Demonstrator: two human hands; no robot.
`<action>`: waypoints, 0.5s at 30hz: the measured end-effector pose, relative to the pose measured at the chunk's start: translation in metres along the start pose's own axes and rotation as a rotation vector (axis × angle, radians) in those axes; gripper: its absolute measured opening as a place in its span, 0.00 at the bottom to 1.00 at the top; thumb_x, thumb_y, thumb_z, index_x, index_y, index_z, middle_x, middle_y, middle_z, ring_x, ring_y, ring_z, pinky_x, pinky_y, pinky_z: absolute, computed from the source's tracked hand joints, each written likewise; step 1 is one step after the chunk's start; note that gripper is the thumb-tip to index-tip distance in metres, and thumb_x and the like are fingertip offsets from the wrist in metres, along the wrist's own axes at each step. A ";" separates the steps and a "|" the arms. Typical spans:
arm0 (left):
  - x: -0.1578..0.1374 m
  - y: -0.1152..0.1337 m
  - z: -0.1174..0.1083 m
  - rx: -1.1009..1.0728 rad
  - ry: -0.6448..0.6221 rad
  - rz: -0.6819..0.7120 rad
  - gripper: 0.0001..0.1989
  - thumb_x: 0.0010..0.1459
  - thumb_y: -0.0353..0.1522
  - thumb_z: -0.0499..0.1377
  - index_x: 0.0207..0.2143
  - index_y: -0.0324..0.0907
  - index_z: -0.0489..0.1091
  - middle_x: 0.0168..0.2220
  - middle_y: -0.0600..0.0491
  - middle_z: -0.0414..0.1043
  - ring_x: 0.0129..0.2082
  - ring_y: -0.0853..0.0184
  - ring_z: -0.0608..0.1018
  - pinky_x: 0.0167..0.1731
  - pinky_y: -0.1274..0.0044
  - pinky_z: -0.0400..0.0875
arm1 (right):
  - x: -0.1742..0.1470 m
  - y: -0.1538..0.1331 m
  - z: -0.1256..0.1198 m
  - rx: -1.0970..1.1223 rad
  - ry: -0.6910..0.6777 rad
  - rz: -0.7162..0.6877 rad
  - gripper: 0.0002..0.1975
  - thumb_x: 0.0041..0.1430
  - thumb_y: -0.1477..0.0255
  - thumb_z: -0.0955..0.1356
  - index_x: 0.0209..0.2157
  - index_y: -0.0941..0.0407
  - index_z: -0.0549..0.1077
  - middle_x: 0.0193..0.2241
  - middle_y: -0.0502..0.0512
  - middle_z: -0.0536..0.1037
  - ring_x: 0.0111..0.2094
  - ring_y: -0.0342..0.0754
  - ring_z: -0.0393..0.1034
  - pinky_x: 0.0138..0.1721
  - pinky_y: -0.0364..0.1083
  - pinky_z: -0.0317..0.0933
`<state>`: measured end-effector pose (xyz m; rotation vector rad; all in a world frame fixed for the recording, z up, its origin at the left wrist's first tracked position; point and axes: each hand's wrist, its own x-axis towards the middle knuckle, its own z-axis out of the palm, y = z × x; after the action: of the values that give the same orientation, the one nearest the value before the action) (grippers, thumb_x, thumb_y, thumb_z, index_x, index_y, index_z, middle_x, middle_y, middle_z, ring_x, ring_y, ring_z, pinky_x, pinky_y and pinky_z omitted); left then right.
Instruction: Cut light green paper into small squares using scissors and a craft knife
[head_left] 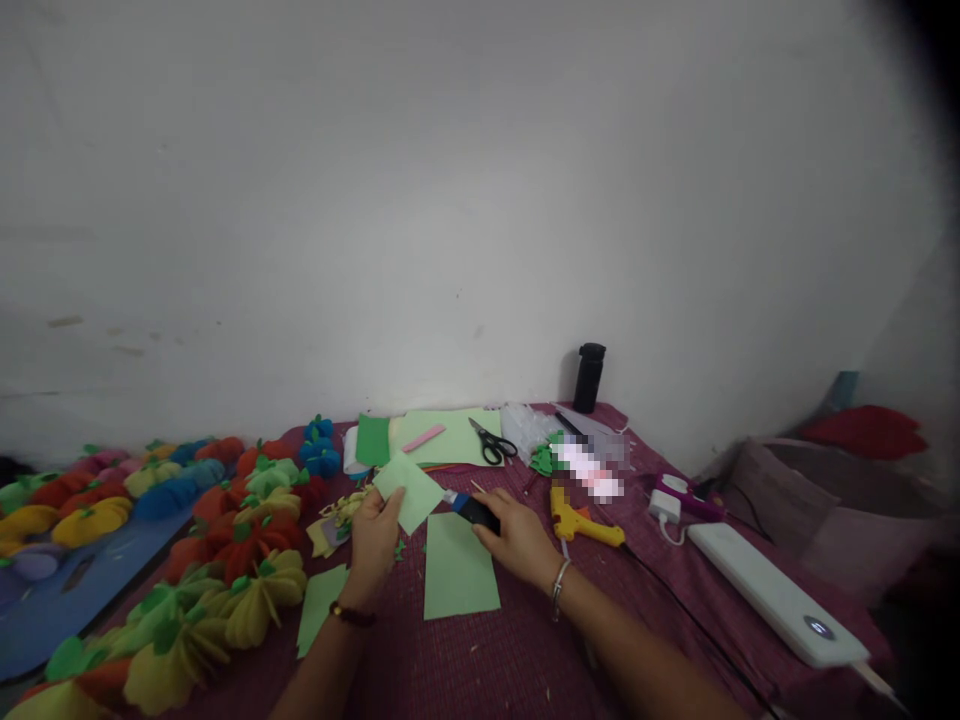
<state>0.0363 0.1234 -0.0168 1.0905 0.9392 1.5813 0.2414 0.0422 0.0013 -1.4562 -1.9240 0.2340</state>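
My left hand (pixel 381 520) pinches a small pale green felt piece (pixel 411 492) between thumb and fingers, raised above the table. In my right hand (pixel 517 535) is a blue-and-black handheld cutter (pixel 475 511), its pale tip pointing left toward the piece's right corner. Whether tip and felt touch, I cannot tell. Below both hands lies a larger pale green felt rectangle (pixel 461 575) on the maroon cloth. Another pale green felt sheet (pixel 319 605) rests beside my left wrist, partly hidden by the forearm.
Bright felt pumpkin-like pieces (pixel 251 600) crowd the left side. Behind the hands are black scissors (pixel 493 443) on stacked felt sheets (pixel 442 425). To the right lie a yellow glue gun (pixel 581 520) with a cord, a white power bank (pixel 776 595) and a black bottle (pixel 589 378).
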 end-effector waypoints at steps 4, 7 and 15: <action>0.005 -0.002 -0.003 -0.045 0.016 -0.008 0.17 0.45 0.36 0.66 0.38 0.37 0.73 0.33 0.49 0.78 0.25 0.68 0.77 0.27 0.79 0.71 | 0.000 0.000 -0.001 0.015 0.010 -0.018 0.20 0.55 0.72 0.66 0.51 0.54 0.67 0.45 0.57 0.71 0.45 0.50 0.67 0.46 0.46 0.60; 0.001 -0.001 0.000 -0.048 -0.032 -0.038 0.18 0.44 0.36 0.66 0.38 0.36 0.73 0.32 0.49 0.78 0.24 0.68 0.77 0.25 0.79 0.70 | -0.001 -0.002 0.000 0.018 0.003 -0.025 0.20 0.55 0.72 0.66 0.50 0.53 0.68 0.45 0.56 0.71 0.45 0.50 0.67 0.46 0.46 0.60; -0.004 -0.001 0.006 -0.070 -0.070 -0.067 0.19 0.43 0.35 0.67 0.39 0.37 0.74 0.35 0.48 0.78 0.26 0.68 0.77 0.27 0.79 0.71 | 0.001 0.000 0.001 0.042 0.012 -0.002 0.19 0.54 0.73 0.66 0.49 0.53 0.69 0.44 0.56 0.72 0.44 0.49 0.68 0.45 0.46 0.60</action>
<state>0.0430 0.1202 -0.0172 1.0485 0.8585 1.5013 0.2403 0.0432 0.0006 -1.4247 -1.9004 0.2626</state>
